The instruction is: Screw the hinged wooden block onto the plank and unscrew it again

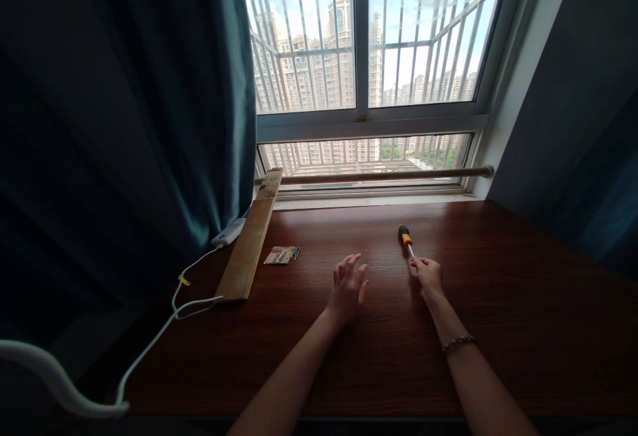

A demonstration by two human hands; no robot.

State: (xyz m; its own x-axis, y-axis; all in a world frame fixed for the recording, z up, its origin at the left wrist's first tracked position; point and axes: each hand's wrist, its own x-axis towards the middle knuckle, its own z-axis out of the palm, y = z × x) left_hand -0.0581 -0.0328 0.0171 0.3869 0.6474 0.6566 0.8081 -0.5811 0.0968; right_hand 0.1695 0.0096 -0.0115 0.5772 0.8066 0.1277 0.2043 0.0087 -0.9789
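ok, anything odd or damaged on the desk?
The right hand holds the screwdriver by its shaft, handle pointing away: backwards for normal use. The wooden board has dark blotches near its far end, maybe stains or damage; I can't tell which.

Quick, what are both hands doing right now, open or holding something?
Left hand: open, fingers loosely bent, nothing visible in it.
Right hand: closed, fingers gripping the screwdriver by its metal shaft.

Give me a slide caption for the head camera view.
Right hand holding a screwdriver by its shaft, left hand open, at a dark brown tabletop.
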